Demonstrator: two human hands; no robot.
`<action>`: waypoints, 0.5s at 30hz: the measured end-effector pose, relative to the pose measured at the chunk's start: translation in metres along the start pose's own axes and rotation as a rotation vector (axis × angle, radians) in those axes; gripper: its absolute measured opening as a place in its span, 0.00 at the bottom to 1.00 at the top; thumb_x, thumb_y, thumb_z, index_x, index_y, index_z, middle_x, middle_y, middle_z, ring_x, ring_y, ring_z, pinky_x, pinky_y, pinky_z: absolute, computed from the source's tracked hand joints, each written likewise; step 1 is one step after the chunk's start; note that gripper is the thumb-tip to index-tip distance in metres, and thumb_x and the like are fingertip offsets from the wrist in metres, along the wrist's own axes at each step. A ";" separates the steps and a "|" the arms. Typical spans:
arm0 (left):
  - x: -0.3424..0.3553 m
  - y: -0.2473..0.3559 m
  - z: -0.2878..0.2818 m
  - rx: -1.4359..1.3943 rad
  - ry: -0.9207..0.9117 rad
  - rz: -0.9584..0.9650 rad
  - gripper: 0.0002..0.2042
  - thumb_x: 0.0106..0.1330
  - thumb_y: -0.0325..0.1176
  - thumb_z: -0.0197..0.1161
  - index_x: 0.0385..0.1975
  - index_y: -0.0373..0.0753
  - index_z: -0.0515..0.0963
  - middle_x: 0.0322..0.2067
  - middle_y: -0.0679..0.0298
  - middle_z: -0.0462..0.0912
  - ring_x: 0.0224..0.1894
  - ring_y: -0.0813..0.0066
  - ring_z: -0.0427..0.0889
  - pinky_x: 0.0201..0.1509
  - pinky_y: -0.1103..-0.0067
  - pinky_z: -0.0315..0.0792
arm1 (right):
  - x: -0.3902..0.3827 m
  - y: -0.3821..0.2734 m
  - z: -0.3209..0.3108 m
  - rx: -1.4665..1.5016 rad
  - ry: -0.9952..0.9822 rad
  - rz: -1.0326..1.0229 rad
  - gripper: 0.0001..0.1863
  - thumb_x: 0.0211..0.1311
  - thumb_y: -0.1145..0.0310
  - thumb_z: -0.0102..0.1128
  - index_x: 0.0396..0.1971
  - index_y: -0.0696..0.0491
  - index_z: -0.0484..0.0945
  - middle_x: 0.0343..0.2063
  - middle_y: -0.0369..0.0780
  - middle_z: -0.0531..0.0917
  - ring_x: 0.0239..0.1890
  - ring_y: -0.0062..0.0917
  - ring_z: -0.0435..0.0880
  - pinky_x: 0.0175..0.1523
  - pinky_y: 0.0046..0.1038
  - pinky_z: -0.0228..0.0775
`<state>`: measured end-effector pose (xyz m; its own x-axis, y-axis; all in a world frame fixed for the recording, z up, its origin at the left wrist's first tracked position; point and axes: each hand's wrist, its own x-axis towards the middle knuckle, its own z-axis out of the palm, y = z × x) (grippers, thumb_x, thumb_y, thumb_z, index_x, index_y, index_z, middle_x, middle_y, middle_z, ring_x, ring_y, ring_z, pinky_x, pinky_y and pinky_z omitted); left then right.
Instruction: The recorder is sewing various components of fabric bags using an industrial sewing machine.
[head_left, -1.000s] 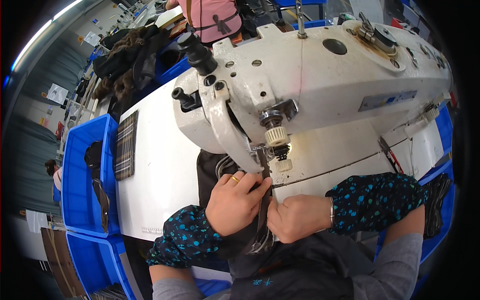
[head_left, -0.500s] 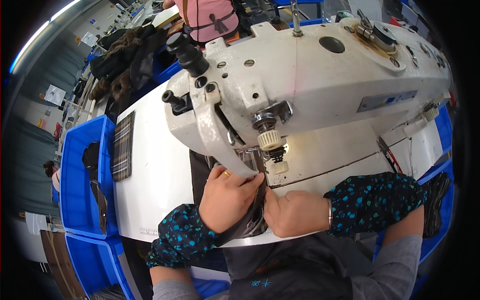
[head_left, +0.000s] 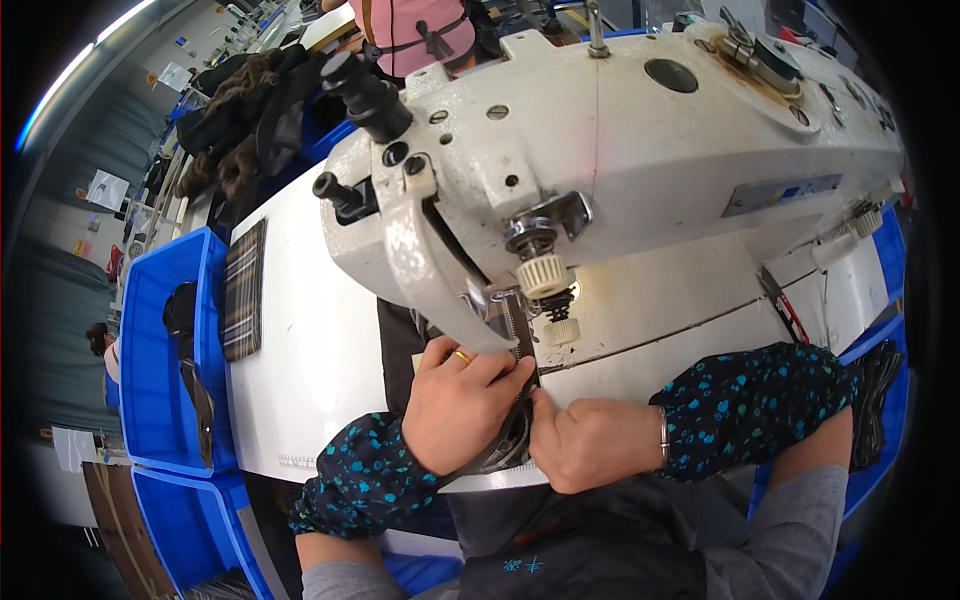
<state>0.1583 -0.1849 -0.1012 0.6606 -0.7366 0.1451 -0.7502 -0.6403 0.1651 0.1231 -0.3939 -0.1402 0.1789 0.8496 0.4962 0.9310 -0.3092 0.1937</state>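
Observation:
A dark piece of fabric (head_left: 397, 350) lies under the head of a white sewing machine (head_left: 640, 150). A zipper (head_left: 517, 325) with metal teeth runs along it toward the needle area, which the machine's curved lever partly hides. My left hand (head_left: 460, 408) rests on the fabric just in front of that lever, fingers bent, thumb and fingertips pressed together at the zipper. Close by on its right, my right hand (head_left: 592, 440) is curled, with thumb and forefinger pinching the fabric's right edge beside the zipper. The near end of the fabric curves under my left hand.
A folded plaid cloth (head_left: 245, 290) lies at the table's left. Blue bins (head_left: 218, 400) stand beside it, one holding dark pieces. Red-handled snips (head_left: 783, 305) lie right of the machine. Another blue bin (head_left: 895, 440) is at far right. A person in pink (head_left: 415, 35) is beyond.
My right hand has shifted slightly down toward me. The left thumb has moved onto the zipper, and the fingers have drawn in a little. The view has tilted slightly.

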 end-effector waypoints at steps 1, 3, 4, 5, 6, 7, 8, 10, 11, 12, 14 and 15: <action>0.002 -0.002 0.001 0.011 0.021 0.008 0.16 0.55 0.32 0.68 0.45 0.44 0.86 0.38 0.70 0.83 0.41 0.69 0.82 0.54 0.69 0.69 | -0.001 0.001 0.002 0.001 0.000 -0.002 0.19 0.42 0.69 0.59 0.27 0.73 0.82 0.26 0.64 0.84 0.15 0.27 0.80 0.18 0.26 0.71; 0.008 -0.007 0.004 -0.005 0.126 0.038 0.15 0.52 0.27 0.70 0.42 0.43 0.87 0.33 0.70 0.78 0.35 0.69 0.78 0.46 0.69 0.69 | -0.001 0.004 0.007 -0.018 -0.022 0.075 0.19 0.45 0.70 0.59 0.30 0.74 0.81 0.26 0.64 0.83 0.13 0.28 0.79 0.16 0.27 0.71; 0.011 -0.010 0.004 -0.018 0.144 0.028 0.12 0.52 0.27 0.70 0.39 0.44 0.87 0.34 0.70 0.79 0.35 0.68 0.78 0.45 0.67 0.69 | -0.001 0.006 0.010 -0.022 -0.018 0.064 0.19 0.45 0.70 0.59 0.30 0.74 0.81 0.26 0.64 0.83 0.13 0.28 0.79 0.16 0.27 0.71; 0.014 -0.013 0.005 -0.016 0.145 0.026 0.12 0.52 0.27 0.70 0.39 0.44 0.87 0.34 0.70 0.79 0.35 0.68 0.78 0.45 0.67 0.69 | -0.001 0.010 0.014 -0.028 -0.011 0.060 0.19 0.46 0.70 0.60 0.30 0.75 0.80 0.25 0.63 0.83 0.12 0.28 0.79 0.15 0.28 0.71; 0.017 -0.016 0.005 -0.001 0.159 0.030 0.11 0.52 0.27 0.70 0.37 0.44 0.87 0.34 0.70 0.80 0.35 0.67 0.78 0.45 0.67 0.69 | -0.001 0.014 0.017 -0.034 -0.004 0.056 0.19 0.47 0.70 0.60 0.31 0.75 0.80 0.24 0.62 0.83 0.12 0.28 0.78 0.14 0.28 0.71; 0.021 -0.019 0.005 0.011 0.155 0.035 0.09 0.53 0.27 0.70 0.35 0.45 0.87 0.34 0.70 0.80 0.35 0.67 0.78 0.45 0.67 0.69 | -0.001 0.017 0.020 -0.035 -0.004 0.053 0.19 0.47 0.70 0.60 0.31 0.75 0.80 0.24 0.62 0.83 0.12 0.28 0.78 0.14 0.28 0.71; 0.024 -0.022 0.006 0.025 0.174 0.029 0.07 0.53 0.27 0.69 0.31 0.44 0.86 0.35 0.69 0.81 0.36 0.66 0.79 0.45 0.65 0.69 | -0.001 0.020 0.022 -0.040 0.013 0.078 0.19 0.47 0.70 0.60 0.30 0.74 0.80 0.24 0.61 0.83 0.12 0.28 0.79 0.15 0.28 0.71; 0.028 -0.027 0.006 0.029 0.166 0.010 0.06 0.58 0.29 0.68 0.34 0.44 0.86 0.33 0.66 0.82 0.37 0.64 0.81 0.46 0.65 0.70 | 0.000 0.026 0.026 -0.073 0.055 0.122 0.14 0.47 0.69 0.60 0.24 0.69 0.80 0.20 0.52 0.80 0.12 0.26 0.77 0.15 0.28 0.69; 0.030 -0.029 0.006 0.030 0.128 -0.016 0.06 0.64 0.32 0.67 0.37 0.43 0.86 0.31 0.62 0.84 0.38 0.61 0.83 0.47 0.64 0.71 | 0.001 0.028 0.027 -0.075 0.054 0.121 0.14 0.47 0.69 0.60 0.24 0.69 0.80 0.20 0.52 0.80 0.12 0.26 0.77 0.15 0.28 0.69; 0.031 -0.031 0.005 0.044 0.134 -0.019 0.07 0.63 0.32 0.67 0.39 0.43 0.86 0.30 0.61 0.83 0.36 0.58 0.83 0.42 0.64 0.73 | 0.002 0.031 0.028 -0.040 0.047 0.142 0.12 0.46 0.69 0.60 0.21 0.65 0.79 0.18 0.48 0.78 0.12 0.25 0.76 0.14 0.28 0.67; 0.031 -0.035 0.005 -0.007 0.139 -0.026 0.07 0.63 0.33 0.68 0.39 0.42 0.86 0.31 0.60 0.84 0.36 0.57 0.83 0.41 0.63 0.74 | 0.003 0.034 0.029 -0.008 0.037 0.162 0.10 0.46 0.69 0.60 0.18 0.62 0.78 0.16 0.44 0.75 0.12 0.24 0.74 0.14 0.27 0.65; 0.031 -0.037 0.005 -0.063 0.069 -0.068 0.08 0.63 0.33 0.69 0.40 0.42 0.86 0.31 0.60 0.84 0.36 0.55 0.83 0.41 0.63 0.75 | 0.004 0.036 0.029 -0.017 0.045 0.159 0.09 0.46 0.68 0.60 0.17 0.59 0.76 0.15 0.42 0.72 0.12 0.23 0.73 0.13 0.26 0.63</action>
<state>0.2067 -0.1850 -0.1077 0.7121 -0.6736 0.1980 -0.7015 -0.6717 0.2380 0.1662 -0.3891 -0.1558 0.3088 0.7696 0.5589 0.8866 -0.4457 0.1239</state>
